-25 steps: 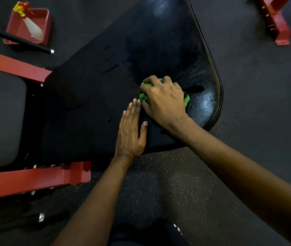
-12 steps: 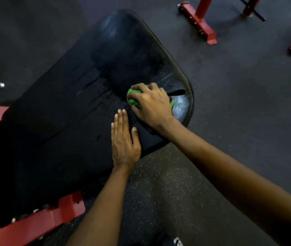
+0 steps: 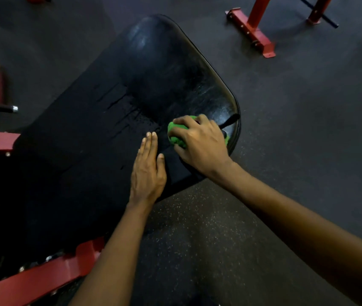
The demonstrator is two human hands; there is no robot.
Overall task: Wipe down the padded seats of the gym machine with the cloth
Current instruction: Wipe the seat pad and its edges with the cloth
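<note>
**Operator:** Where should the cloth go from here?

**Coach:** Your right hand grips the green cloth, bunched into a ball with fingers and thumb curled round it. It presses down on the padded seat close to the rounded corner on your right, just in from the near edge. I'd judge you're mid-wipe on that end. Just beyond your left fingertips, toward the middle of the pad, wet streaks and droplets sit unwiped, so carry the stroke across them toward the far edge.

**Operator:** How do I do it better?

**Coach:** Open the ball out a little so more fabric meets the vinyl; a tight wad clears only a narrow track. Overlap each pass, press evenly, and run the cloth over the rim at the corner, where liquid would likely pool. The end of the pad by the red frame looks dull and dry, so I'd guess it hasn't had its turn.

**Operator:** And my left hand?

**Coach:** Your left hand lies flat on the pad at the near edge, fingers straight and together, holding nothing. It sits just beside the right hand and, as far as I can tell, doesn't touch it. It braces you well there, but lift it before the cloth comes through or you'll miss the patch under the palm.
</note>
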